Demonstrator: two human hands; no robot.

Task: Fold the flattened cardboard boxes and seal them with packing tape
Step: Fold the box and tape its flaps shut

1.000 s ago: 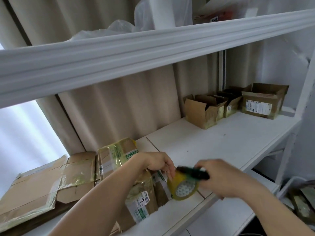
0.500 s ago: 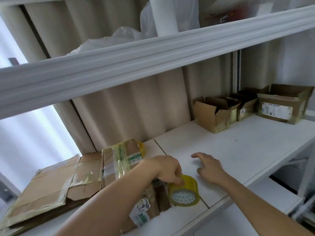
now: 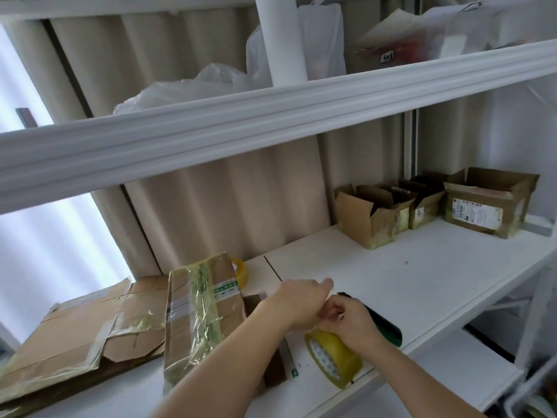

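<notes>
With both hands now on the tape roll [image 3: 333, 356], taping can begin.
Right hand [image 3: 351, 322], earlier flat on the desk [image 3: 422, 276], grips the roll; left hand [image 3: 297, 301] fingers pinch its loose end beside the folded box [image 3: 199, 315].

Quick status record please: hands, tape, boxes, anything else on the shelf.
left hand: over the tape roll, fingers at its top
right hand: grips tape roll from above
tape roll: yellow, on edge, shelf front
flattened boxes: stacked at left
taped box: beside left forearm
open boxes: back right
dark tool: behind right hand
</notes>
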